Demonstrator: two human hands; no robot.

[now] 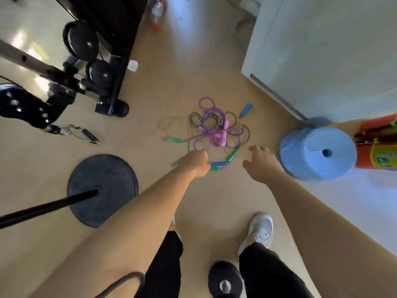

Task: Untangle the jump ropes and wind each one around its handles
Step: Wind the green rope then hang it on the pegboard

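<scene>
A: Hands first?
B: Left hand [196,163], fingers curled by a green handle [215,168]; can't tell if they grip it. Right hand [261,166], fingers spread wide, holding nothing.
A: Ropes?
B: Tangled jump ropes [217,127] on the floor [204,201], just beyond both hands. Far blue handle [246,110] lies apart.

We're scanning for lettering and reading nothing: the yellow-green label [384,155] on the orange container [374,125] at the right edge is showing only blur.
</scene>
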